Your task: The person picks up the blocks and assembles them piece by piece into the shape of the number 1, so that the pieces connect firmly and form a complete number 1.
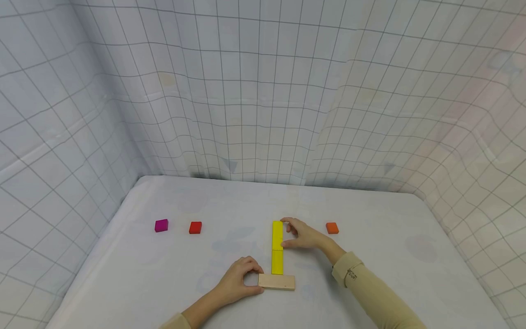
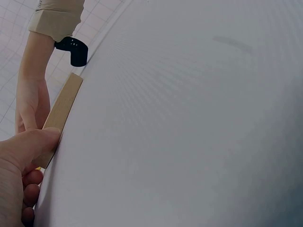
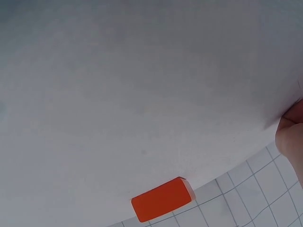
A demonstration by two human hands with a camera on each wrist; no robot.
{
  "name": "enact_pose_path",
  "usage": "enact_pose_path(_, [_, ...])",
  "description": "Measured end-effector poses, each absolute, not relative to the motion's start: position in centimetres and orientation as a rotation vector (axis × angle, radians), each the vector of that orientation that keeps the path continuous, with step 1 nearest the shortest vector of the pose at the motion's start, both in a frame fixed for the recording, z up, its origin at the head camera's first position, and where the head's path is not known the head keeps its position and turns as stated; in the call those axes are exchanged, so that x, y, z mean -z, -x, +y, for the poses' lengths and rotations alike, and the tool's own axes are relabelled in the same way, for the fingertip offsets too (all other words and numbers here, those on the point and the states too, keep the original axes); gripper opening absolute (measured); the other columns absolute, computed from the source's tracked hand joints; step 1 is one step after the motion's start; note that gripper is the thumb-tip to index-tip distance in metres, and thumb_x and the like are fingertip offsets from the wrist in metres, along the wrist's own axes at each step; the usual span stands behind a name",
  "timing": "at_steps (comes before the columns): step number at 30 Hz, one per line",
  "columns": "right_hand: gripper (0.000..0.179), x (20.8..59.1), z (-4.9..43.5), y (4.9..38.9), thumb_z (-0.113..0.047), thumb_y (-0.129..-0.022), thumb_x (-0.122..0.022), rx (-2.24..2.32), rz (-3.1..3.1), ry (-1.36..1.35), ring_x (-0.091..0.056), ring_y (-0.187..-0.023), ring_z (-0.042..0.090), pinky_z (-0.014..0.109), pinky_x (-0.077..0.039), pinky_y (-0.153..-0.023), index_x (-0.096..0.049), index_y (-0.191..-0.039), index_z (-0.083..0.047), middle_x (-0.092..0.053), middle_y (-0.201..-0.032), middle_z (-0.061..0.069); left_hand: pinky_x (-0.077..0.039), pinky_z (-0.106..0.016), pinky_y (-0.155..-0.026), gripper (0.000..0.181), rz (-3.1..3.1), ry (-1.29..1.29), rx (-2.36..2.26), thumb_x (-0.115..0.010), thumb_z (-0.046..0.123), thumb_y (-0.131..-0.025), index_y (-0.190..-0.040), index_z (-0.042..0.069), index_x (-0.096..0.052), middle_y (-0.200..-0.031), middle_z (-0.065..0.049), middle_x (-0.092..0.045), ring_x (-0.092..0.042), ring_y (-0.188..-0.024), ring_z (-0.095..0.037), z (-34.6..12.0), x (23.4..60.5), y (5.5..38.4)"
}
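Note:
My left hand (image 1: 241, 281) grips the left end of a plain wooden block (image 1: 279, 282), thumb at its near edge and fingers at its far edge. In the left wrist view the thumb lies along this wooden block (image 2: 65, 101). Two yellow blocks lie end to end in a line away from its far side, the near yellow block (image 1: 277, 262) close against it. Beside the far yellow block (image 1: 277, 234) is my right hand (image 1: 303, 235), its index fingertip at the far right corner and its thumb on the right side.
An orange block (image 1: 332, 228) lies right of my right hand. Off to the left are a red block (image 1: 195, 227) and a purple block (image 1: 161, 225). A white cloth covers the table (image 1: 370, 256), and a grid-patterned curtain (image 1: 279, 114) hangs behind and on both sides.

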State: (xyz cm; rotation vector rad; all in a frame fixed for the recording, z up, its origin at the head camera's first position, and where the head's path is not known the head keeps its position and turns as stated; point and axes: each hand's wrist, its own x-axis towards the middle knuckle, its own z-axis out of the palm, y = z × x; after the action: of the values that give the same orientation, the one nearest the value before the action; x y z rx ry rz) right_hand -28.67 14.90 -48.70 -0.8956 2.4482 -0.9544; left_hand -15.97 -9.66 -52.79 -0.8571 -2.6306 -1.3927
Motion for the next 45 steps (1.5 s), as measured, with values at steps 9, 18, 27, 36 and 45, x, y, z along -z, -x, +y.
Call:
enact_pose_path(9, [0.072,48.2,15.7,28.9,-0.029,-0.080,-0.070,1.027,2.402,0.765,-0.044,-0.095,0.018,0.034,-0.036,-0.084,-0.030,-0.138,-0.009,-0.047,-0.105,0.005,-0.042,-0.024,-0.076,0.030,-2.625,0.867,1.399,-0.079,0.030,-0.068,-0.092,0.023,-0.063,-0.091,0.016,-0.054,-0.047,-0.084,-0.003,-9.5,52.7,16.0])
enact_pose_path(18, [0.071,47.0,17.5,28.9,-0.027,-0.080,-0.070,1.125,2.530,0.736,-0.048,-0.096,0.021,0.033,-0.038,-0.079,-0.032,-0.138,-0.009,-0.050,-0.110,0.008,-0.042,-0.024,-0.076,0.030,-2.629,0.850,1.411,-0.079,0.029,-0.068,-0.092,0.023,-0.063,-0.091,0.016,-0.054,-0.047,-0.084,-0.003,-9.6,52.6,16.0])
enact_pose_path(27, [0.071,46.1,20.0,28.9,-0.025,-0.081,-0.070,1.269,2.608,0.672,-0.048,-0.103,0.031,0.038,-0.037,-0.082,-0.031,-0.138,-0.010,-0.048,-0.117,0.016,-0.042,-0.024,-0.076,0.029,-2.643,0.847,1.414,-0.079,0.029,-0.069,-0.092,0.023,-0.063,-0.091,0.015,-0.054,-0.047,-0.085,-0.003,-9.6,52.5,16.0])
enact_pose_path(36, [0.067,44.0,22.1,27.5,-0.014,-0.082,-0.068,1.379,2.654,0.628,-0.045,-0.105,0.039,0.040,-0.039,-0.080,-0.032,-0.137,-0.005,-0.046,-0.117,0.022,-0.042,-0.024,-0.076,0.030,-2.652,0.841,1.409,-0.079,0.028,-0.068,-0.092,0.022,-0.063,-0.091,0.015,-0.054,-0.046,-0.085,-0.003,-9.6,52.5,15.9])
enact_pose_path(45, [0.068,44.7,25.0,27.3,-0.010,-0.083,-0.067,1.408,2.688,0.534,-0.042,-0.105,0.042,0.042,-0.037,-0.081,-0.029,-0.138,-0.003,-0.044,-0.119,0.025,-0.041,-0.024,-0.075,0.029,-2.628,0.858,1.401,-0.079,0.029,-0.069,-0.092,0.022,-0.063,-0.091,0.014,-0.055,-0.046,-0.084,-0.004,-9.6,52.7,16.0])
